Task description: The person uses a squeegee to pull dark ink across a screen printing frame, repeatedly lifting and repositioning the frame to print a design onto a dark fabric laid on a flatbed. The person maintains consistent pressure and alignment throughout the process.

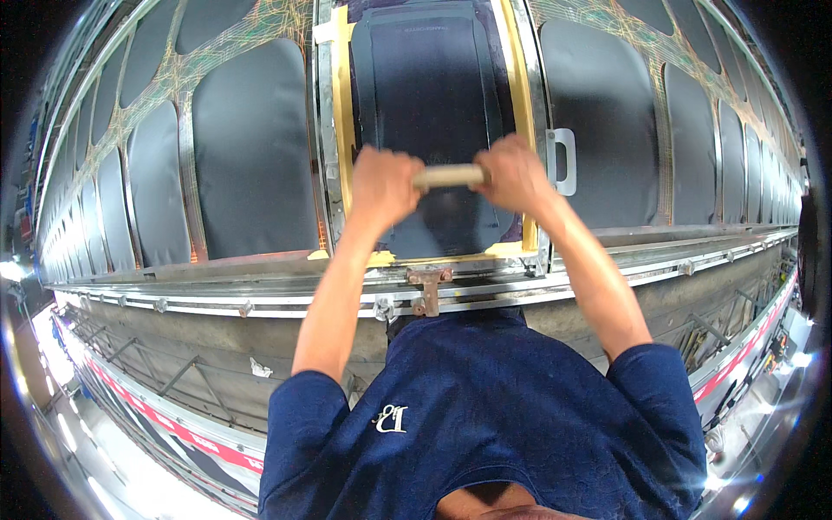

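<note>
Both my hands grip a pale wooden squeegee (451,176) that lies crosswise over a screen printing frame (534,113). My left hand (384,188) closes round its left end, and my right hand (513,173) wraps the right end. Below them is the frame's dark mesh (425,95), bordered inside by yellow tape (344,104). The squeegee's lower edge is hidden, so its contact with the mesh cannot be made out. A white loop handle (565,162) sticks out from the frame's right side, beside my right wrist.
Rows of dark cut fabric panels (251,147) lie along the long table on both sides of the frame. A metal rail (199,305) runs along the near edge, with a rusty bracket (430,290) at the frame. Another long table edge with a red strip (173,420) lies behind me.
</note>
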The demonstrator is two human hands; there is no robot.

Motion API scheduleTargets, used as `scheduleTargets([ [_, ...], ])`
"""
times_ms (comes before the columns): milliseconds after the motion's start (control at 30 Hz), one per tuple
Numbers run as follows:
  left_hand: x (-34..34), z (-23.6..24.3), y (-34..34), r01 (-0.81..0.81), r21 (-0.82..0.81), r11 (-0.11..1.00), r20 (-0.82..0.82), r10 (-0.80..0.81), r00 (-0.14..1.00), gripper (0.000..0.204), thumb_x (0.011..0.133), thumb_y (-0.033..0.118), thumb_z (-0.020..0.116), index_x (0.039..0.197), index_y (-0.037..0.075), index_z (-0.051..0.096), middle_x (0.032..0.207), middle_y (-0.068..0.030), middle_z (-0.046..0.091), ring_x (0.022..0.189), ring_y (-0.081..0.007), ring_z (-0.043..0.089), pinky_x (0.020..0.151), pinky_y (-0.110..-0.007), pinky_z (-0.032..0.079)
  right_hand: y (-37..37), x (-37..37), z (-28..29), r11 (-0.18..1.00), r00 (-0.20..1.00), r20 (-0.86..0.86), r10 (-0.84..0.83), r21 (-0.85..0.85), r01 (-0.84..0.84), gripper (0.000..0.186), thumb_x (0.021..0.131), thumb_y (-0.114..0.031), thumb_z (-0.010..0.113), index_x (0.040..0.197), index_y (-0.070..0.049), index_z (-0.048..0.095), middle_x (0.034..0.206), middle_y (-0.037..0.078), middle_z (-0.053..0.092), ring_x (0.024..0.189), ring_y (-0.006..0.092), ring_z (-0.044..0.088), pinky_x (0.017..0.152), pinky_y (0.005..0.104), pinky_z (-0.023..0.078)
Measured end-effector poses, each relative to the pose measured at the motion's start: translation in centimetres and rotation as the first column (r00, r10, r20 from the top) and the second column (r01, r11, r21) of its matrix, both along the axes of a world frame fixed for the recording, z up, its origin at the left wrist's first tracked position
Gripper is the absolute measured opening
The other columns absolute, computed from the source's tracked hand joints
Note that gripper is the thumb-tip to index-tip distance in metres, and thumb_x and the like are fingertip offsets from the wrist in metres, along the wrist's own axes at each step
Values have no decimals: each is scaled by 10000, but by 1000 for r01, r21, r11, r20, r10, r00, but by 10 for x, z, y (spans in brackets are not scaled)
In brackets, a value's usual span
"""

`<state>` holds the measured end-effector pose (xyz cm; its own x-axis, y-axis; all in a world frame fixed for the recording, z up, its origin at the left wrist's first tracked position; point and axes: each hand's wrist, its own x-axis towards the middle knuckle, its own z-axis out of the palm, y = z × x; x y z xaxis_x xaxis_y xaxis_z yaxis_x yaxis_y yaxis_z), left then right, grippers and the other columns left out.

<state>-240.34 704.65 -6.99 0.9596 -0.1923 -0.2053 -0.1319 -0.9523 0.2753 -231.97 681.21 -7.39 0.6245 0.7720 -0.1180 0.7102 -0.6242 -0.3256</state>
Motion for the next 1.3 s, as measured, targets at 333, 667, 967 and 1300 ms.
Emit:
scheduleTargets([
  [333, -5, 5, 6, -48, -62, 997, 65, 52, 996, 233, 778, 295, 814, 960, 154, 776, 899, -35, 747, 915, -263, 681, 903, -453, 458, -1, 4, -1, 998, 998, -51, 47, 52, -44, 215, 760, -294, 814, 795, -106, 715, 766, 108, 695, 882, 307, 657, 884, 441, 462],
  [667, 292, -16, 120, -7, -38, 999, 253, 16, 967, 411, 723, 442, 848, 1012, 157, 783, 840, -168, 738, 831, -362, 720, 787, -464, 556, 117, 303, 1, 992, 998, -5, -60, -110, 59, 381, 744, -387, 823, 943, -70, 749, 843, 166, 737, 846, 343, 727, 792, 451, 574],
  [967, 328, -16, 125, -85, -35, 996, 98, 88, 991, 461, 673, 420, 870, 1053, 172, 789, 920, -125, 766, 899, -329, 733, 832, -458, 564, 121, 339, -14, 998, 996, -84, -33, 47, 37, 441, 700, -353, 824, 963, -9, 744, 735, 176, 713, 704, 329, 704, 695, 419, 553],
  [1300, 171, -27, 71, -48, -82, 996, 242, 66, 968, 223, 744, 370, 833, 874, 200, 770, 755, -62, 731, 788, -303, 719, 776, -434, 485, 71, 181, -8, 998, 1000, -28, -6, -58, 4, 310, 778, -343, 837, 899, -72, 748, 834, 165, 734, 856, 361, 725, 787, 474, 565],
])
